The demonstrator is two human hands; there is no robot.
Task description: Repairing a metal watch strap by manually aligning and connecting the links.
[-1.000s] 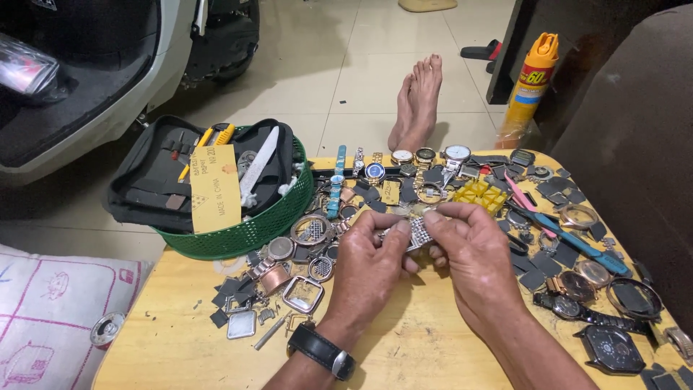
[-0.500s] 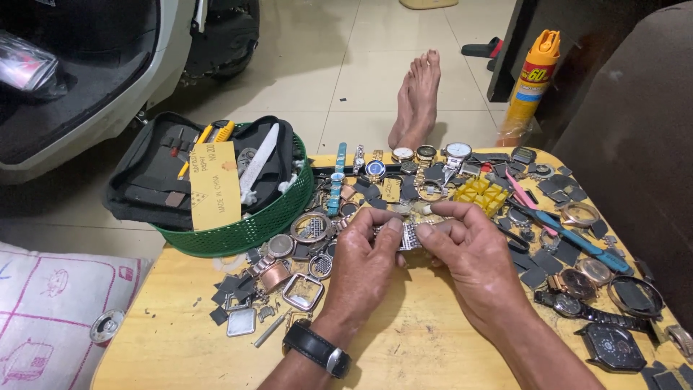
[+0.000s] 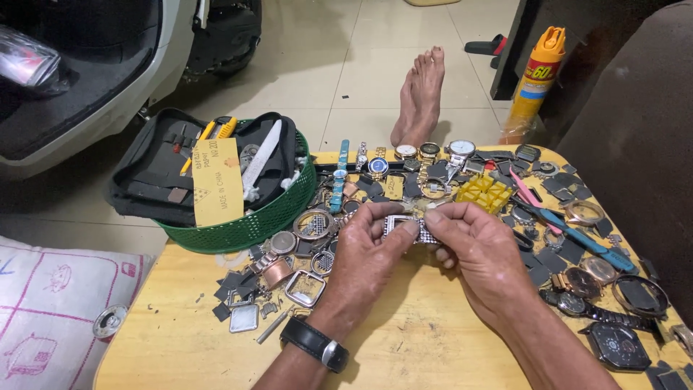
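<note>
Both my hands meet over the middle of a yellow wooden table (image 3: 188, 339). My left hand (image 3: 368, 253) and my right hand (image 3: 476, 249) pinch the two ends of a small silver metal watch band (image 3: 415, 230) between thumbs and fingers. A black wristwatch (image 3: 315, 344) sits on my left wrist. Around the hands lie several watch cases, bezels and dark glass pieces.
A green mesh basket (image 3: 238, 231) with a black tool pouch (image 3: 155, 177) overhangs the table's left rear. A yellow parts holder (image 3: 485, 193), blue-handled tools (image 3: 585, 242) and watches (image 3: 606, 285) lie at right. An orange spray can (image 3: 534, 79), my bare feet (image 3: 422, 97) and a scooter (image 3: 94, 79) are on the floor.
My hands and the band have shifted slightly lower and nearer to me; both hands keep their grip.
</note>
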